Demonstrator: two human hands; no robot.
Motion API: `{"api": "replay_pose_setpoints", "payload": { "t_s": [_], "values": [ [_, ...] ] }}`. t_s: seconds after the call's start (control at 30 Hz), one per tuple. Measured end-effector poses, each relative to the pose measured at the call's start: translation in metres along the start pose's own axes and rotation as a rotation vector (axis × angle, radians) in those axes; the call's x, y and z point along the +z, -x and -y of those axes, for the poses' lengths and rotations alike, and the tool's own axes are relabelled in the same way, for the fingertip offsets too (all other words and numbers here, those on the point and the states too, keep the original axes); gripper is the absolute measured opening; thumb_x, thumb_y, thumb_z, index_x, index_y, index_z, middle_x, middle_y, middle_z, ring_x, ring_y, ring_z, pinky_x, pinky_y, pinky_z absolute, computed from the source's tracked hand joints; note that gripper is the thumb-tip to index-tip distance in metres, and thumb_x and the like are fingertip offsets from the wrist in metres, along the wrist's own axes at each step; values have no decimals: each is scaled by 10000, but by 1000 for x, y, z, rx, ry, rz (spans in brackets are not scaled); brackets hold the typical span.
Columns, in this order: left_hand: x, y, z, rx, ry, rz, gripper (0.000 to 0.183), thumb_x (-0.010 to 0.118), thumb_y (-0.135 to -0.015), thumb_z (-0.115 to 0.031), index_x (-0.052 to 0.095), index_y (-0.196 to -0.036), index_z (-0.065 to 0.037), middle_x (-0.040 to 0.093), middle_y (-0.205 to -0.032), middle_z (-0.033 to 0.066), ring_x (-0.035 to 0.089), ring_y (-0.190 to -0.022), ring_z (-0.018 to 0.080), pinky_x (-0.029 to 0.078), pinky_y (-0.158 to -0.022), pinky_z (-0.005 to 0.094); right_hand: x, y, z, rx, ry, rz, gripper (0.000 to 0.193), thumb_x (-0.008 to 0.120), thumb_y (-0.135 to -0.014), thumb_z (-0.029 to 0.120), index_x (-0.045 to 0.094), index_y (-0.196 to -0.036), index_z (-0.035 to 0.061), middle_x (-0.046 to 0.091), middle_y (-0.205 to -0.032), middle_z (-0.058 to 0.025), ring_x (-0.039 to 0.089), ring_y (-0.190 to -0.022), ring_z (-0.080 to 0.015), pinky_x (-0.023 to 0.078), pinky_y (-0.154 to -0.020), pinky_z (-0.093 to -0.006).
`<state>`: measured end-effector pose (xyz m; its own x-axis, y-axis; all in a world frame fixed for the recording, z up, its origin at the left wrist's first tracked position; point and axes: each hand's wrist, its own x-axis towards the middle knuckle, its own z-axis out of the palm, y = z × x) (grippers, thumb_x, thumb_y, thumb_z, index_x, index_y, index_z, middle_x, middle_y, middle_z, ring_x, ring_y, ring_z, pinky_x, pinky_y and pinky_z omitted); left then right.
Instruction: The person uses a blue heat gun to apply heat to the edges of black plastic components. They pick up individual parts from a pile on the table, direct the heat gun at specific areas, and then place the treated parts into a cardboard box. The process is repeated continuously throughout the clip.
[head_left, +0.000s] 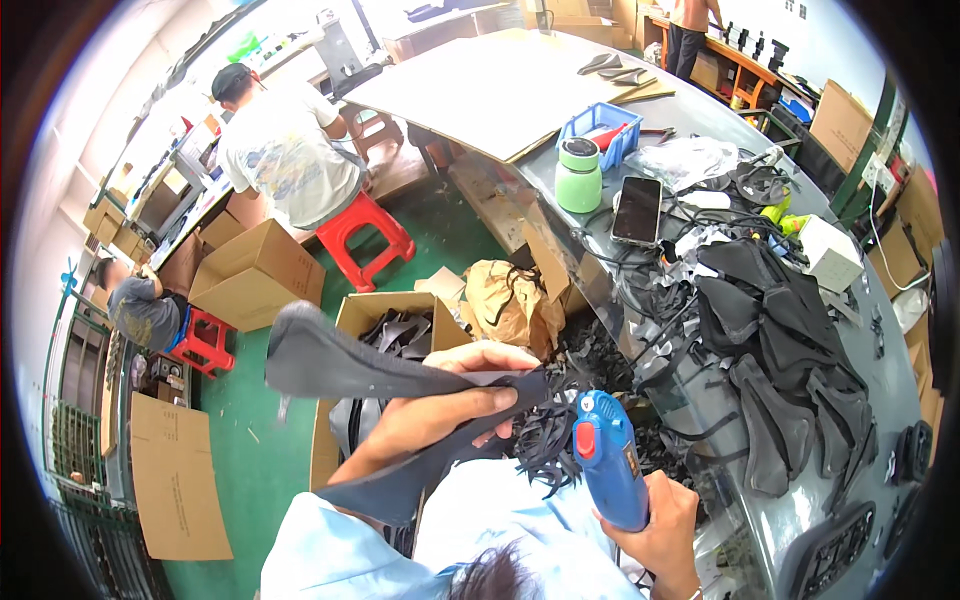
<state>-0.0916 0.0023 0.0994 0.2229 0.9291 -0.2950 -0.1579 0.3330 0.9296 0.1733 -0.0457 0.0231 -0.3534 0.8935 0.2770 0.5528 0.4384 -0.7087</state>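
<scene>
My left hand (440,405) is closed on a black, curved, padded cover (335,358), pinching its narrow right end between thumb and fingers. The cover's wide end sticks out to the left, and another flap of it hangs below my hand. My right hand (658,525) grips the handle of a blue handheld power tool (610,465) with a red button. The tool's head points up, just right of the cover's narrow end and apart from it. Its working tip is hard to make out. Black strip scraps (548,445) lie below and between my hands.
At right, a grey table (690,390) holds black saddle-shaped covers (765,420), a phone (638,210), a green bottle (578,175) and a blue basket (605,130). An open carton (325,445) stands under my left arm. Two people sit on red stools at left; another stands far back.
</scene>
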Motion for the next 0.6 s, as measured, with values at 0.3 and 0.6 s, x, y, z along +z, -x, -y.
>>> {"api": "replay_pose_setpoints", "payload": {
  "t_s": [0.3, 0.6],
  "values": [
    [-9, -5, -13, -181, -332, 144, 283, 572, -817, -94, 582, -1090, -19, 596, -792, 25, 551, -644, 70, 421, -550, 209, 4, 9, -7, -47, 84, 101, 332, 750, -534, 155, 466, -666, 46, 492, -548, -77, 496, -466, -275, 386, -484, -353],
    [-6, -17, -13, -190, -618, 281, 307, 568, -803, -75, 580, -1105, -20, 609, -800, 15, 550, -673, 78, 422, -607, 222, 9, 8, -6, -90, 95, 125, 341, 757, -542, 151, 451, -649, 49, 476, -535, -73, 483, -449, -263, 371, -464, -345]
  ]
}}
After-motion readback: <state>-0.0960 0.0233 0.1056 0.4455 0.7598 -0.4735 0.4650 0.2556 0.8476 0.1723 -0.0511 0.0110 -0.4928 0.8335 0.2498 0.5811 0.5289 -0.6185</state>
